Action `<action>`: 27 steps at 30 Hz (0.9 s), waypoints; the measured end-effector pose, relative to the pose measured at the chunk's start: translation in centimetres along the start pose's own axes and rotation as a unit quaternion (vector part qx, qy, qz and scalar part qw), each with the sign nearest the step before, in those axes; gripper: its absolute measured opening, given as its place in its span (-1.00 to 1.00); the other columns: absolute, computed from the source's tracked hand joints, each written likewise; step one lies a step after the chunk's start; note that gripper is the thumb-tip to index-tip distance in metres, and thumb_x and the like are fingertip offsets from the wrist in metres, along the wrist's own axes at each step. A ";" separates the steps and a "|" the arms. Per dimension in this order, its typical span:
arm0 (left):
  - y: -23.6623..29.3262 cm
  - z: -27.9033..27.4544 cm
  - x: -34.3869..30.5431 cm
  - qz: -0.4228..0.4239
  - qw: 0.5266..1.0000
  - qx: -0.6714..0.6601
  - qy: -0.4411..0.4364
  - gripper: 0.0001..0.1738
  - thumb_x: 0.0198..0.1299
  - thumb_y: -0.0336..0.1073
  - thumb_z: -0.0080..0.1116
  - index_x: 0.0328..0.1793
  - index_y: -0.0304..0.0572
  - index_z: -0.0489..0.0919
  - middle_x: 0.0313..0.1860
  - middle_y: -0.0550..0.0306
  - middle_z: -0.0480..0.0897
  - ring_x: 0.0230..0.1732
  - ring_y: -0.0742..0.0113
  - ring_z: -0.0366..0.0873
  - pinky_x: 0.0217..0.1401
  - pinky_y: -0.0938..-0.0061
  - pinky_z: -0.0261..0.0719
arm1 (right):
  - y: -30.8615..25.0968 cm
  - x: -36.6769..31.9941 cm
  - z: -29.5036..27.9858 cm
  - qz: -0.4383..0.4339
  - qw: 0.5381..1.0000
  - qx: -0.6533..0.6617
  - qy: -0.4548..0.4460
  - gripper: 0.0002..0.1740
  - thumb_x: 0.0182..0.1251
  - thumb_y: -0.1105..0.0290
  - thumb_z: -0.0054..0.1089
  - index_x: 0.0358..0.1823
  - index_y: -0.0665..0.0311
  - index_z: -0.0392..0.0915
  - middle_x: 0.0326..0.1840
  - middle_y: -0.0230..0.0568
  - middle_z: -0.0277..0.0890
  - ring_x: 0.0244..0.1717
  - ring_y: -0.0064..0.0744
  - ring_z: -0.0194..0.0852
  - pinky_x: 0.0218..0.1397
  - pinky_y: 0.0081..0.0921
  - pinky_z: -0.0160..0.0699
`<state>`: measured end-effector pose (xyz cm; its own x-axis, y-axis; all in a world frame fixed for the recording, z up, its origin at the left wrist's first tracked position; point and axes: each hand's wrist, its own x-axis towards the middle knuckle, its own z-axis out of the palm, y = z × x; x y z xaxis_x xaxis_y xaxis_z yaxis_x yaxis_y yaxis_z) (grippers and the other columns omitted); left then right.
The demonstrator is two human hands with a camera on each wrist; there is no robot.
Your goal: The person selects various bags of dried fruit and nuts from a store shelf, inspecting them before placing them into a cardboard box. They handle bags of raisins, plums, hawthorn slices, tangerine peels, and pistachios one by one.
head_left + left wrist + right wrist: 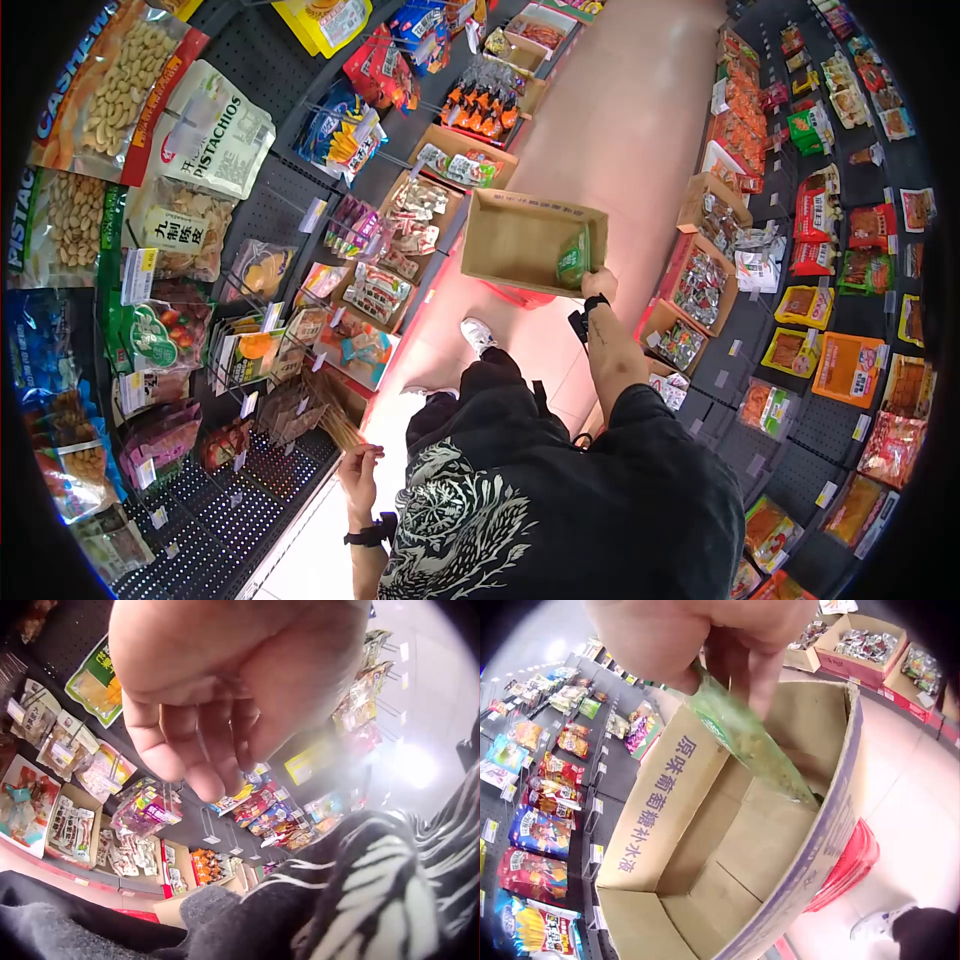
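While the cardboard box (510,240) rests on a red basket (520,296) in the aisle, which I think leaves both hands free, I see the right hand (598,285) at its corner. The grip pinches a green packet (742,742) by the top, so it hangs inside the box along the wall. The left hand (358,478) is low beside the shelf hooks (300,410), its fingers loosely bent and holding nothing.

black t-shirt (560,500) with white print, black trousers (480,395), white sneaker (477,334), black wrist straps (372,533)
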<state>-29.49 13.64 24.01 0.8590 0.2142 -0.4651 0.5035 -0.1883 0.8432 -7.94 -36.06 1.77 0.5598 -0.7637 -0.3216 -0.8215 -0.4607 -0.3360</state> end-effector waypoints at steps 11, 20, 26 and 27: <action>-0.7 -1.6 -0.7 -0.001 1.000 -0.001 0.007 -0.85 0.33 -0.42 0.02 -0.10 -0.38 0.54 -0.21 0.08 0.65 -0.19 0.42 0.58 -0.11 0.58 0.49 | 3.7 0.5 2.7 0.001 1.000 0.007 0.020 -0.68 0.12 0.14 0.18 -0.17 0.13 0.67 -0.19 -0.03 0.64 -0.11 -0.04 0.61 0.01 -0.22 0.55; -2.3 -2.5 -2.5 -0.066 0.998 -0.021 0.006 -0.85 0.32 -0.47 0.01 -0.06 -0.41 0.52 -0.18 0.07 0.63 -0.14 0.42 0.56 0.00 0.54 0.51 | 4.6 2.0 3.0 -0.049 0.992 -0.116 -0.016 -0.59 0.08 0.19 0.18 -0.02 0.15 0.56 -0.13 0.09 0.61 -0.05 0.01 0.59 0.02 -0.17 0.56; -4.5 -3.6 -3.7 -0.114 0.991 -0.058 0.050 -0.83 0.32 -0.46 0.02 -0.06 -0.43 0.52 -0.18 0.06 0.64 -0.15 0.40 0.57 -0.01 0.53 0.53 | 6.3 3.6 4.5 -0.026 0.990 -0.134 0.045 -0.39 0.10 0.16 0.15 0.17 0.31 0.39 -0.02 0.21 0.55 0.01 0.06 0.55 0.13 -0.16 0.46; -4.9 -3.6 -4.1 -0.114 0.991 -0.059 0.049 -0.83 0.31 -0.45 0.03 -0.06 -0.43 0.52 -0.18 0.05 0.65 -0.15 0.40 0.58 -0.01 0.53 0.53 | 8.5 5.9 5.7 -0.068 0.987 -0.148 -0.005 -0.47 0.13 0.11 0.12 0.04 0.34 0.50 -0.13 0.19 0.60 -0.07 0.06 0.59 0.04 -0.13 0.52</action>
<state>-35.77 17.17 22.79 0.7086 0.3315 -0.6228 0.6635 -0.0130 0.7480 -10.99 -41.92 -8.02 0.6671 -0.6816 -0.3006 -0.7333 -0.6720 -0.1036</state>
